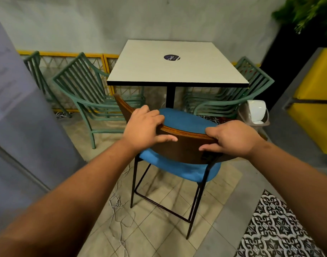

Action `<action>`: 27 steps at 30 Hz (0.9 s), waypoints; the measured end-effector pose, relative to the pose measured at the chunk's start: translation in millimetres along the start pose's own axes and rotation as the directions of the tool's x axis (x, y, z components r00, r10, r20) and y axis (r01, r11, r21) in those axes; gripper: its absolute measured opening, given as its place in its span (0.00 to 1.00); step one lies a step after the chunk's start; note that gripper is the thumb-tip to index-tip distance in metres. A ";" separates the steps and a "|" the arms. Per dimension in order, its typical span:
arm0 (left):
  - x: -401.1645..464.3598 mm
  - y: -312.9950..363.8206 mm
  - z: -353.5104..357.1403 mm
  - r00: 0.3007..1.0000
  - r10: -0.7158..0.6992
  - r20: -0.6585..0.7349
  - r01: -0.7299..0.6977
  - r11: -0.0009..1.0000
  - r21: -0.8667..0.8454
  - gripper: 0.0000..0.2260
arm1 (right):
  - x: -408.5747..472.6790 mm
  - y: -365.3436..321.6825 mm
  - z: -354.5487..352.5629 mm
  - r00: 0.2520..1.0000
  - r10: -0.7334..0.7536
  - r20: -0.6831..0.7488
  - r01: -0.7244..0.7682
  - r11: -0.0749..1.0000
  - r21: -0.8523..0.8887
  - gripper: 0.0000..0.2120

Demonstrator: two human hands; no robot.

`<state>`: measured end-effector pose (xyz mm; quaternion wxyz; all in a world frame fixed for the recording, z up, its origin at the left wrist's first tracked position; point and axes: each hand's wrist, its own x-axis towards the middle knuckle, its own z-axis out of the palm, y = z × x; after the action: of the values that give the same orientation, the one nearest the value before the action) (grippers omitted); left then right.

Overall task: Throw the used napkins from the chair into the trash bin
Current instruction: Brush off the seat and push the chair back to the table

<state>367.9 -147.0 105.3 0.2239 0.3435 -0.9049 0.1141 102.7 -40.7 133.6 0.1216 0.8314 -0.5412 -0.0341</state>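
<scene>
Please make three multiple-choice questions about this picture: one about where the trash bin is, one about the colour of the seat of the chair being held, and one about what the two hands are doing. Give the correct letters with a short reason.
1. Where is the trash bin?
A. On the table
B. On the floor to the right, beyond the held chair
C. Under the yellow bench

2. What colour is the seat of the held chair?
A. Blue
B. Green
C. Red

3. What are the hands doing?
A. Hanging free
B. Holding napkins
C. Gripping the chair's backrest

Answers:
1 B, it stands beside the green chair on the right.
2 A, the cushion is blue.
3 C, the left hand and right hand curl over the wooden top edge.
</scene>
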 end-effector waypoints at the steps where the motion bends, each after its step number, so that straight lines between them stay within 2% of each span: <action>1: 3.1 9.7 1.6 1.000 -0.006 0.001 0.006 1.000 0.015 0.32 | -3.2 10.7 3.4 1.000 -0.008 -0.006 0.008 1.000 -0.025 0.24; 5: 22.9 54.2 8.5 0.998 -0.060 -0.002 0.060 0.995 0.076 0.31 | -21.7 54.0 10.9 1.000 0.014 0.005 -0.014 1.000 -0.026 0.23; 9: 43.6 101.6 17.4 0.988 -0.151 0.014 0.148 0.979 0.142 0.32 | -49.2 82.7 18.0 0.982 0.186 -0.026 -0.187 0.979 -0.075 0.29; 11: 43.8 111.7 20.6 0.987 -0.163 -0.008 0.162 0.978 0.132 0.31 | -57.6 77.9 24.3 0.959 0.281 -0.023 -0.282 0.959 -0.008 0.27; 13: 47.2 107.2 21.4 0.996 -0.089 -0.010 0.090 0.990 0.112 0.31 | -62.6 78.2 30.0 0.948 0.309 -0.074 -0.300 0.948 0.110 0.21; 15: 46.6 82.3 15.1 0.993 -0.046 0.109 0.034 0.994 0.106 0.32 | -59.9 88.8 33.5 0.947 0.305 -0.097 -0.284 0.941 0.182 0.17; 17: 44.2 51.9 6.0 0.969 -0.112 0.221 0.082 0.986 0.144 0.33 | -55.9 105.8 36.3 0.955 0.289 -0.066 -0.268 0.937 0.224 0.18; 18: 42.4 40.0 4.6 0.963 -0.145 0.228 0.115 0.984 0.138 0.31 | -54.2 112.8 37.3 0.958 0.281 -0.058 -0.261 0.938 0.227 0.18; 24: 51.2 48.9 21.1 0.985 -0.155 0.079 0.142 0.979 0.145 0.25 | -48.8 148.2 40.3 0.975 0.221 0.019 -0.221 0.970 0.102 0.24; 27: 48.7 55.9 22.9 0.984 -0.175 0.030 0.169 0.975 0.142 0.25 | -53.0 155.0 39.3 0.985 0.173 0.004 -0.173 0.982 0.070 0.24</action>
<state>290.5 -141.8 105.8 0.1893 0.4377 -0.8661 0.1500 -64.7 -58.7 128.7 0.0953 0.7851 -0.6120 -0.0036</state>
